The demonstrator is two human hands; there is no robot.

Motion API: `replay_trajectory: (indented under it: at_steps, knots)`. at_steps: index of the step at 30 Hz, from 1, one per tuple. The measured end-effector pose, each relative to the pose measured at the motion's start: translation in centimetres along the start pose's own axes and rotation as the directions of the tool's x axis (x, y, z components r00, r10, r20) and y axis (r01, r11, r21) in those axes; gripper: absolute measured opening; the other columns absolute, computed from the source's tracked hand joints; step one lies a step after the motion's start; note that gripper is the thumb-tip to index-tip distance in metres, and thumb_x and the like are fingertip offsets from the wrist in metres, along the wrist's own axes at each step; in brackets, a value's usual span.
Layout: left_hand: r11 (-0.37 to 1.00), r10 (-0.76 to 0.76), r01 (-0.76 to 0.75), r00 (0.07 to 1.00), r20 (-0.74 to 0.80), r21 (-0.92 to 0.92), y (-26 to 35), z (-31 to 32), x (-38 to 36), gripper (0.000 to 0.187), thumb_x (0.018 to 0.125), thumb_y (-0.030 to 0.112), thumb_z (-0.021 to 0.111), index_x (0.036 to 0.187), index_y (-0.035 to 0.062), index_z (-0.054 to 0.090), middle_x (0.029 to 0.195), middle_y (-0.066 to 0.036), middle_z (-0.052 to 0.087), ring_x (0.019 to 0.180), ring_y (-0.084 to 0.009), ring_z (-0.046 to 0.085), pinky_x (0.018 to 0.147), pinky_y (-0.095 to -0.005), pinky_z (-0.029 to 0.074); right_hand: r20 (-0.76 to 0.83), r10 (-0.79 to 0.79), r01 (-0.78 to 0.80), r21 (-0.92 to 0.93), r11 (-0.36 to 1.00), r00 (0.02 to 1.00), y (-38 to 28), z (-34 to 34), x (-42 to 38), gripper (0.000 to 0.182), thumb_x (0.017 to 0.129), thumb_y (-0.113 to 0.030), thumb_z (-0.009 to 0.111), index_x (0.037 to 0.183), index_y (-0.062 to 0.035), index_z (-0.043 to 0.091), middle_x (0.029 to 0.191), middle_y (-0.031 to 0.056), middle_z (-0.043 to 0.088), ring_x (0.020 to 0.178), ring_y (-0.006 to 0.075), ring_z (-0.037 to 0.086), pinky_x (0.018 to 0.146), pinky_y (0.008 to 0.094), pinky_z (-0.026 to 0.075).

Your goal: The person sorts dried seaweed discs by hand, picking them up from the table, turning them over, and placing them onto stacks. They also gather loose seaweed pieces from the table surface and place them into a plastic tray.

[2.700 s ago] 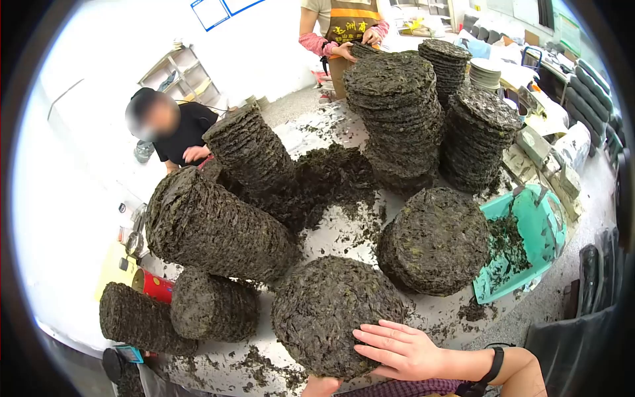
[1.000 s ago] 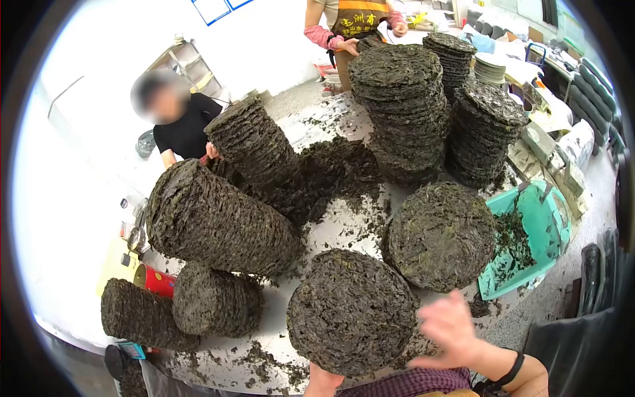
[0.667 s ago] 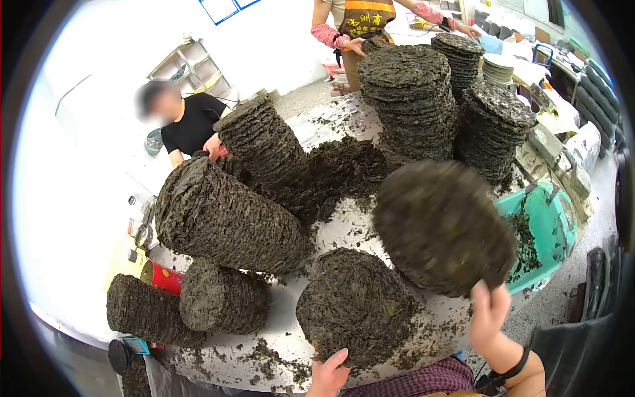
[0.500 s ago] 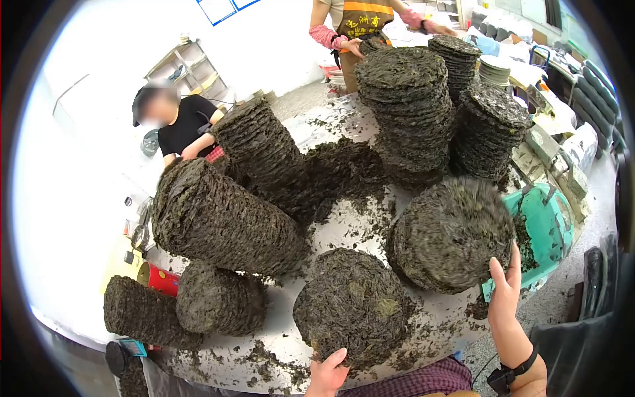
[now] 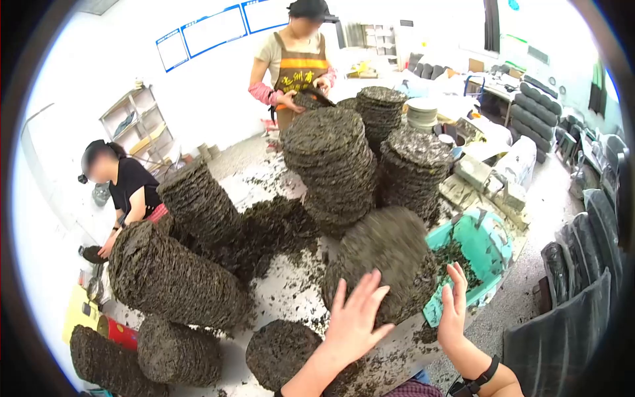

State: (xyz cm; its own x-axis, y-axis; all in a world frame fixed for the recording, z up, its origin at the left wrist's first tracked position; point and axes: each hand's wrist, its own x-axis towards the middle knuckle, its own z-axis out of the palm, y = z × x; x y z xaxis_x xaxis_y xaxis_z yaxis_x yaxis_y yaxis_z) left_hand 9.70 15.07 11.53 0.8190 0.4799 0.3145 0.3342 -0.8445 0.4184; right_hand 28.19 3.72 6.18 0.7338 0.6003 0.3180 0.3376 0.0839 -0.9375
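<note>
White walls with blue-framed boards (image 5: 211, 30) were seen across the top of the frame, above a white desk (image 5: 291, 298) strewn with dark leaf crumbs and crowded with stacks of pressed dark discs. At centre right, a leaning stack of discs (image 5: 383, 258) was met by both of the person's hands: the left hand (image 5: 355, 317), at lower centre, was laid with fingers spread against the stack's near face, nothing being pinched, while the right hand (image 5: 453, 308), at lower right with a black wristband (image 5: 481, 377) on the arm, was held open-fingered just beside the stack's right edge, its palm turned toward it; whether it touched could not be told. A teal tray (image 5: 486, 241) holding loose leaf scraps was seen just right of the stack. A low stack (image 5: 281, 351) was seen at the bottom, below the left hand. Tall stacks (image 5: 331, 159) were seen at upper centre, toppled long stacks (image 5: 172, 278) at the left. A person in a brown apron (image 5: 297, 66) was seen at the top, another in black (image 5: 129, 188) at the left edge.
</note>
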Motion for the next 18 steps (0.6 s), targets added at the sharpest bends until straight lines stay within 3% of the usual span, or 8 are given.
replay_trajectory:
  at_steps: [2, 4, 6, 8, 10, 12, 16, 18]
  knots:
    - [0.998, 0.061, -0.061, 0.998, -0.008, -0.017, 0.6, 1.6, 0.2, 0.078, 0.079, 0.04, 0.072, 0.139, 0.0075, 0.034, 0.148, -0.016, 0.034, 0.14, -0.0319, 0.026, 0.114, -0.0559, 0.007, 0.044, -0.174, 0.178, -0.13, 0.975, 0.984, -0.7, -0.6, 0.0, 0.048, 0.09, -0.02, 0.052, 0.135, -0.0044, 0.044, 0.146, 0.0147, 0.033, 0.136, 0.0325, 0.028, 0.112, 0.0443, 0.018]
    - [0.988, -0.003, -0.013, 0.995, -0.103, -0.152, 1.2, 1.2, -1.0, 0.077, 0.079, 0.042, 0.073, 0.137, 0.0075, 0.037, 0.148, -0.016, 0.035, 0.141, -0.0337, 0.025, 0.113, -0.0568, 0.005, 0.307, -0.383, 0.46, -0.24, 0.855, 0.871, -1.4, -1.5, 0.3, 0.057, 0.084, -0.03, 0.063, 0.133, -0.0062, 0.048, 0.143, 0.0157, 0.037, 0.135, 0.035, 0.028, 0.112, 0.0515, 0.016]
    - [0.965, -0.153, 0.098, 0.964, -0.219, -0.244, 0.4, 1.4, -3.9, 0.069, 0.08, 0.037, 0.072, 0.134, 0.0075, 0.041, 0.147, -0.016, 0.036, 0.141, -0.0354, 0.024, 0.113, -0.0556, 0.002, 0.641, -0.367, 0.684, -0.354, 0.638, 0.675, -2.3, -1.1, 1.0, 0.07, 0.072, -0.049, 0.075, 0.131, -0.0177, 0.053, 0.144, 0.0084, 0.039, 0.136, 0.0363, 0.027, 0.111, 0.0614, 0.012]
    - [0.956, -0.291, 0.253, 0.89, -0.351, -0.151, -0.8, 1.8, -7.5, 0.062, 0.084, 0.032, 0.069, 0.133, 0.0036, 0.043, 0.144, -0.016, 0.04, 0.135, -0.0305, 0.035, 0.11, -0.0529, 0.02, 0.787, -0.242, 0.664, -0.264, 0.7, 0.568, -0.6, 1.2, 1.4, 0.072, 0.073, -0.054, 0.075, 0.133, -0.0227, 0.051, 0.145, 0.0056, 0.037, 0.138, 0.0368, 0.023, 0.11, 0.0654, 0.01]
    - [0.905, -0.419, 0.409, 0.803, -0.423, -0.119, -1.7, 2.4, -12.1, 0.06, 0.09, 0.02, 0.064, 0.141, 0.0091, 0.035, 0.144, -0.012, 0.039, 0.137, -0.0344, 0.031, 0.112, -0.0518, 0.024, 0.816, -0.244, 0.691, -0.241, 0.682, 0.524, 0.2, 3.4, 1.8, 0.074, 0.071, -0.053, 0.077, 0.134, -0.0255, 0.05, 0.146, 0.0031, 0.035, 0.14, 0.0358, 0.02, 0.111, 0.067, 0.008]
    - [0.807, -0.584, 0.562, 0.712, -0.39, -0.182, -2.8, 3.1, -17.6, 0.074, 0.089, 0.029, 0.066, 0.146, 0.0109, 0.023, 0.152, -0.014, 0.023, 0.142, -0.0387, 0.015, 0.114, -0.0563, 0.01, 0.84, -0.325, 0.735, -0.122, 0.667, 0.435, 0.6, 6.0, 2.0, 0.072, 0.073, -0.053, 0.075, 0.134, -0.0258, 0.049, 0.147, 0.0031, 0.034, 0.14, 0.0359, 0.018, 0.11, 0.0672, 0.008]
    - [0.476, -0.837, 0.77, 0.248, -0.488, -0.425, -3.1, 4.9, -26.1, 0.087, 0.085, 0.028, 0.071, 0.148, 0.0071, 0.015, 0.153, -0.018, 0.017, 0.139, -0.0305, 0.022, 0.113, -0.0443, 0.019, 0.847, -0.432, 0.786, 0.027, 0.618, 0.31, 0.3, 12.5, 2.3, 0.066, 0.077, -0.046, 0.072, 0.134, -0.0239, 0.048, 0.148, 0.003, 0.035, 0.14, 0.0346, 0.021, 0.111, 0.065, 0.012]
    - [0.15, -0.973, 0.613, -0.048, -0.227, -0.775, -4.0, 5.3, -29.1, 0.088, 0.087, 0.025, 0.07, 0.149, 0.0065, 0.011, 0.152, -0.017, 0.019, 0.132, -0.0257, 0.033, 0.105, -0.0367, 0.033, 0.832, -0.468, 0.826, 0.022, 0.564, 0.297, 0.4, 16.4, 3.2, 0.065, 0.077, -0.043, 0.072, 0.134, -0.0233, 0.048, 0.148, 0.0034, 0.034, 0.14, 0.0341, 0.021, 0.111, 0.0644, 0.012]
